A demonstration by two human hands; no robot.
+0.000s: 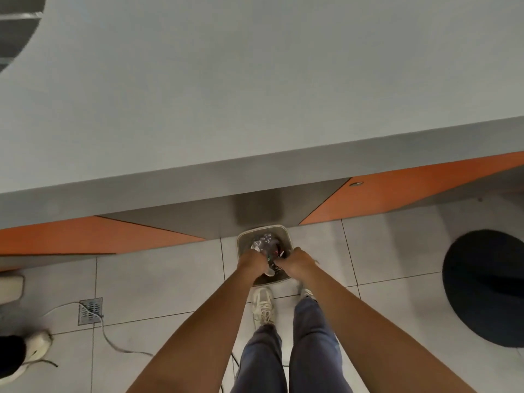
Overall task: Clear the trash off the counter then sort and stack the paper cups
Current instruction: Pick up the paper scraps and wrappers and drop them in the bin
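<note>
The left hand (251, 262) and right hand (296, 263) each curl around crumpled trash (270, 255) over the bin (263, 227) on the floor below the counter (255, 95) edge.

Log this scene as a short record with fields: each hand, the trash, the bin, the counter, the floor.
left hand: over the bin, fingers curled on trash
right hand: beside the left, also gripping the trash
trash: crumpled bundle between both hands, too blurred to identify
bin: on the floor at the base of the counter, crumpled clear plastic inside
counter: grey top, orange panels below
paper cups: none in view
floor: drain, cable, dark round object at right
</note>
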